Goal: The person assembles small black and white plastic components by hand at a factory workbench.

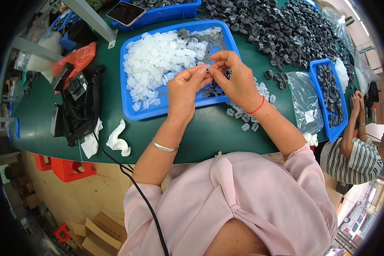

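My left hand point(184, 90) and my right hand point(236, 82) meet fingertip to fingertip over the right part of a blue tray point(128, 112). Between them they pinch a small translucent plastic piece point(208, 67) with a dark spot on it; the fingers cover most of it. A heap of translucent white plastic pieces point(158, 55) fills the tray's left and middle. Small dark grey parts point(216, 38) lie along its right side, partly hidden by my hands. Under my right wrist, more clear pieces point(245, 117) are scattered on the green table point(179, 143).
A big pile of black plastic rings point(281, 30) covers the far right. Beside it are a clear plastic bag point(305, 102) and a narrow blue tray point(332, 130) of black parts. A phone point(126, 13) rests far left, above a black bag point(79, 111) with a cable. A co-worker's hands point(357, 102) are at right.
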The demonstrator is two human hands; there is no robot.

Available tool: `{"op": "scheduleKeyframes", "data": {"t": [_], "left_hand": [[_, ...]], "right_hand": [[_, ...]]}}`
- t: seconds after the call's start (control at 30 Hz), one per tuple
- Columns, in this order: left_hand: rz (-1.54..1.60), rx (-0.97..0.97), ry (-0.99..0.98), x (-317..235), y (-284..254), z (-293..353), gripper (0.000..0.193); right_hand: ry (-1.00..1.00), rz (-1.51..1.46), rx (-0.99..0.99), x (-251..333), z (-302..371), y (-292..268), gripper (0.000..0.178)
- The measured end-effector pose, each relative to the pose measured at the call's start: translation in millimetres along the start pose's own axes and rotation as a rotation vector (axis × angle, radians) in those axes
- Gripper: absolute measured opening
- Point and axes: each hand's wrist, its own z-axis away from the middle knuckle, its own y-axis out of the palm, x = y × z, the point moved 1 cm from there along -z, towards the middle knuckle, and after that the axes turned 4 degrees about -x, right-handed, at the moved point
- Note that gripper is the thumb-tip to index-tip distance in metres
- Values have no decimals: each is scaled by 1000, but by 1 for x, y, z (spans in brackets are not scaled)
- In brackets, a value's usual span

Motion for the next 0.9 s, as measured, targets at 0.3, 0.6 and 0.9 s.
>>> {"op": "scheduleKeyframes", "data": {"t": [0.3, 0.6, 0.9], "left_hand": [[-82, -3, 69, 1, 3, 4, 24], [-100, 25, 169, -3, 4, 5, 22], [-17, -12, 74, -1, 5, 4, 20]], "right_hand": [[-50, 41, -42, 1, 1, 2, 27], [54, 49, -71, 3, -4, -6, 25], [237, -86, 53, -1, -5, -4, 16]]}}
